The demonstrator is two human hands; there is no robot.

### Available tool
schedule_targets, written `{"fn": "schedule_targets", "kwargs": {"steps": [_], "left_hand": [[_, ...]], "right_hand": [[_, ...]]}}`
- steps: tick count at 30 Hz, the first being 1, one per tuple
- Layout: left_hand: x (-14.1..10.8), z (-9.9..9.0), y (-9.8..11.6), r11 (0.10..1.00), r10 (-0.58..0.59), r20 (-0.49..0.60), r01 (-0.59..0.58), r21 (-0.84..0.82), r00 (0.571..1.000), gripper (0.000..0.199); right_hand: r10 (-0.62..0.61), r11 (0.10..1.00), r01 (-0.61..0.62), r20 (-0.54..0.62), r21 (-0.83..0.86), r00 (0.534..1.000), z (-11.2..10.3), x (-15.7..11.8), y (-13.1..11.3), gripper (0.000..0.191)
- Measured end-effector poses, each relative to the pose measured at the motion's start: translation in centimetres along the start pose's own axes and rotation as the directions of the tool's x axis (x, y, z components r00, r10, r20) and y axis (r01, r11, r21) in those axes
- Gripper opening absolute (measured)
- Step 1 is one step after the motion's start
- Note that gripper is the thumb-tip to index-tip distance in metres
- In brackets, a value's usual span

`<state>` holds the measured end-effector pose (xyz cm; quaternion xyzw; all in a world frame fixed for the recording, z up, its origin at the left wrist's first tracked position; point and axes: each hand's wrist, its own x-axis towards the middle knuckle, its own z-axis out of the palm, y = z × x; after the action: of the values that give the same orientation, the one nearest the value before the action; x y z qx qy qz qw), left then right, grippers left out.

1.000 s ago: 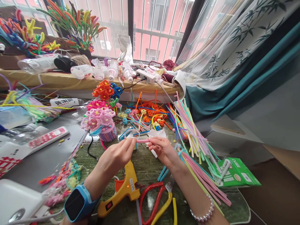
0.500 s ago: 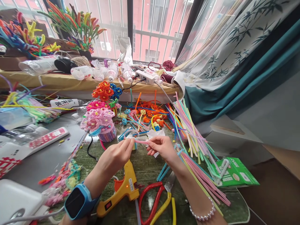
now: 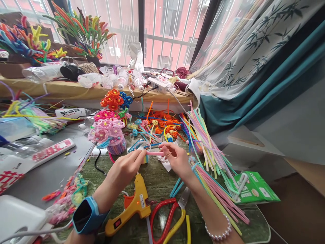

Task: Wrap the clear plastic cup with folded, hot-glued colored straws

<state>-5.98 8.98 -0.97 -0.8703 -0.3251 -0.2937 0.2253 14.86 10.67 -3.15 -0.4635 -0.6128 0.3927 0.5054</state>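
A short pink pipe cleaner (image 3: 154, 153) is stretched level between my hands above the green table. My left hand (image 3: 130, 164), with a blue watch on its wrist, pinches the left end. At the right end, the thumb and fingers of my right hand (image 3: 177, 160) are closed on the pipe cleaner; a beaded bracelet circles that wrist. Below my hands lie a yellow glue gun (image 3: 141, 196) and red-and-yellow scissors (image 3: 169, 217). Just behind my hands are a clear ring-shaped roll (image 3: 142, 145) and a white tissue (image 3: 165, 163).
Pink fuzzy flowers (image 3: 106, 130) stand in a striped pot at the back left. Bundled pipe cleaners (image 3: 208, 142) and a green packet (image 3: 256, 186) lie at right. Plastic bottles (image 3: 88, 80) and a power strip (image 3: 157, 84) line the sill. A white device (image 3: 20, 217) sits front left.
My right hand has shifted slightly, its fingers now higher and more spread around the pink piece. My left hand has barely moved, and the camera view has shifted a little.
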Motion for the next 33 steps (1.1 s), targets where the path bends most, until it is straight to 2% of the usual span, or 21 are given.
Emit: {"fn": "schedule_targets", "kwargs": {"steps": [4,6,8,11,13,16,18,26,33], "left_hand": [[0.1,0.3,0.4,0.997,0.016,-0.001,-0.016,-0.072,1.0,0.031],[0.0,0.5,0.6,0.986,-0.042,0.009,0.043,-0.158,0.999,0.028],[0.0,0.8,0.7,0.952,-0.152,0.033,0.155,-0.265,0.988,0.023],[0.2,0.9,0.9,0.846,-0.345,0.121,0.364,-0.39,0.931,0.019],[0.4,0.9,1.0,0.766,-0.421,0.197,0.464,-0.445,0.885,0.021],[0.7,0.6,1.1,0.669,-0.458,0.278,0.533,-0.517,0.844,0.021],[0.7,0.6,1.1,0.634,-0.458,0.298,0.543,-0.55,0.837,0.018],[0.6,0.9,1.3,0.752,-0.418,0.154,0.436,-0.495,0.895,0.009],[0.7,0.8,2.0,0.863,-0.32,0.062,0.318,-0.392,0.945,0.017]], "right_hand": [[-0.075,0.997,0.077,0.13,-0.006,0.989,1.2,-0.9,-0.3,0.029],[-0.11,0.993,0.115,0.152,-0.024,0.982,1.7,-1.2,-0.2,0.03],[-0.124,0.991,0.13,0.146,-0.036,0.982,1.8,-1.3,-0.2,0.03],[-0.117,0.993,0.12,0.15,-0.013,0.982,1.7,-1.3,-0.1,0.025],[-0.116,0.993,0.117,0.16,0.005,0.98,1.6,-1.2,-0.1,0.024],[-0.136,0.99,0.139,0.168,-0.002,0.976,1.6,-1.1,0.0,0.025],[-0.163,0.984,0.172,0.172,-0.043,0.972,1.6,-1.1,0.2,0.024],[-0.312,0.896,0.36,0.205,-0.262,0.928,1.7,-1.2,0.3,0.024],[-0.439,0.805,0.481,0.199,-0.347,0.877,1.9,-1.6,0.5,0.027]]}}
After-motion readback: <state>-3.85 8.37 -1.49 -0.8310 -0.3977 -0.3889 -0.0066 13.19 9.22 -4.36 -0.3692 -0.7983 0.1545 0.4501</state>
